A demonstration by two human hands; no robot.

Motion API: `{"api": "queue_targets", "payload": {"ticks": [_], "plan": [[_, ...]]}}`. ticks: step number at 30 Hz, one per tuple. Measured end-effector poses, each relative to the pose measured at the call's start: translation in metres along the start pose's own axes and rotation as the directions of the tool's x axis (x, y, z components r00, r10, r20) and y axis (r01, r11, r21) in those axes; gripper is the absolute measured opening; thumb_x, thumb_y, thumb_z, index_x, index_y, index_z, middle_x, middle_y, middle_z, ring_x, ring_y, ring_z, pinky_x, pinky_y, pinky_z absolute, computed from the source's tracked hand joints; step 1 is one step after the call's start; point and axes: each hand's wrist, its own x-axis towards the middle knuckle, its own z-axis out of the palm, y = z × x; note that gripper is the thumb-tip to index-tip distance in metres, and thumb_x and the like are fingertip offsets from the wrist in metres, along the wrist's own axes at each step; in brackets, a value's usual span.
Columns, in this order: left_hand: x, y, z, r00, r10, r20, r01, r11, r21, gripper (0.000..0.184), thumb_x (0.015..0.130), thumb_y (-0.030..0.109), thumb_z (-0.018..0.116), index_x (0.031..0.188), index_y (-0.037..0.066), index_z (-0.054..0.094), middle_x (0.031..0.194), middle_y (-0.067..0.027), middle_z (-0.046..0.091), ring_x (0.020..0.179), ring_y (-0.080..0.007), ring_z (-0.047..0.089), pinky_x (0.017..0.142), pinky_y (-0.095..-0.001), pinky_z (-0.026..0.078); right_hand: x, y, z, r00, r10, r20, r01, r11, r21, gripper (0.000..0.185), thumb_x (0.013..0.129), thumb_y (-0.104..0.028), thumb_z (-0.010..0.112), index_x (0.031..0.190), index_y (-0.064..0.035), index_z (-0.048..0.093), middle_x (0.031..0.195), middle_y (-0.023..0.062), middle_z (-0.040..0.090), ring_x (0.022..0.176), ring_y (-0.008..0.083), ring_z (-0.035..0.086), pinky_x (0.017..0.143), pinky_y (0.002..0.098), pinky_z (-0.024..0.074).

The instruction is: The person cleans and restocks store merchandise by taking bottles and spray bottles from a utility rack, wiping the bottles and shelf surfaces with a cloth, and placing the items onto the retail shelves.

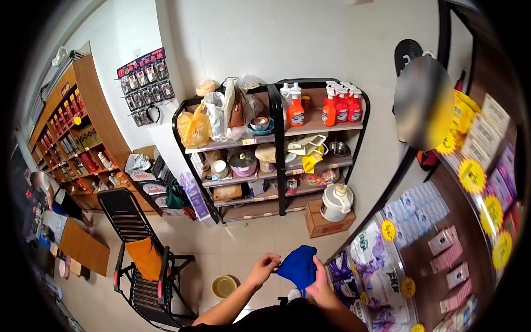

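The blue cloth (pixel 299 267), likely light, limp and unbreakable, is held up between the hands, its side edge gripped by the right hand (pixel 318 281) and its opposite corner pinched by the left hand (pixel 264 269), edges being its surest holds.

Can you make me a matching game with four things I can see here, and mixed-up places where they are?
Things:
1. Blue cloth
2. Orange cloth
3. Round bowl
4. White cooker

Places:
A. On a brown box
B. On the floor
C. Between the left hand and the right hand
D. On the black chair

Right pairs: 1-C, 2-D, 3-B, 4-A
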Motion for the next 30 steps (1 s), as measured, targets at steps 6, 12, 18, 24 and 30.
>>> {"api": "queue_targets", "payload": {"ticks": [6,12,18,24,30], "plan": [[0.128,0.090,-0.010,0.990,0.137,-0.032,-0.136,0.991,0.015,0.025,0.099,0.019,0.061,0.120,0.005,0.063,0.104,-0.0039,0.067,0.097,-0.0149,0.063,0.082,-0.0314,0.051,0.093,-0.094,0.054,0.997,0.013,0.075,-0.015,1.000,0.028,0.052,0.100,-0.038,0.052,0.140,-0.0045,0.050,0.142,0.0146,0.055,0.132,0.0312,0.051,0.115,0.0489,0.0349],[0.270,0.164,0.000,0.965,0.264,0.011,-0.264,0.962,0.065,0.027,0.099,0.023,0.065,0.118,0.004,0.064,0.101,-0.0029,0.068,0.094,-0.0127,0.063,0.081,-0.0302,0.051,0.189,-0.145,0.087,0.993,-0.071,0.091,0.073,0.997,-0.017,0.054,0.101,-0.038,0.051,0.144,-0.0046,0.046,0.143,0.0139,0.054,0.132,0.0314,0.051,0.115,0.0500,0.0348],[0.461,0.226,0.004,0.861,0.500,0.090,-0.509,0.849,0.144,0.032,0.096,0.011,0.064,0.127,0.003,0.060,0.107,-0.0014,0.064,0.101,-0.0102,0.059,0.086,-0.0263,0.049,0.298,-0.187,0.099,0.981,-0.176,0.081,0.177,0.984,0.001,0.050,0.100,-0.032,0.049,0.142,-0.0039,0.048,0.142,0.0143,0.055,0.131,0.0323,0.052,0.114,0.0488,0.0359],[0.647,0.285,0.030,0.696,0.718,-0.010,-0.612,0.601,0.514,0.050,0.083,0.016,0.070,0.130,0.003,0.057,0.122,-0.0213,0.061,0.116,-0.0324,0.060,0.094,-0.0404,0.050,0.403,-0.224,0.139,0.977,-0.213,0.008,0.213,0.976,-0.047,0.047,0.100,-0.032,0.049,0.139,-0.0042,0.049,0.136,0.0152,0.058,0.126,0.0325,0.057,0.111,0.0487,0.0406],[0.753,0.332,0.077,0.434,0.816,-0.382,-0.422,0.559,0.714,0.090,0.071,0.032,0.083,0.142,0.001,0.037,0.137,-0.0286,0.045,0.129,-0.0470,0.043,0.108,-0.0523,0.036,0.456,-0.252,0.154,0.953,-0.298,-0.054,0.294,0.953,-0.077,0.050,0.099,-0.034,0.053,0.140,-0.0052,0.049,0.136,0.0149,0.058,0.123,0.0338,0.058,0.110,0.0496,0.0423]]}}
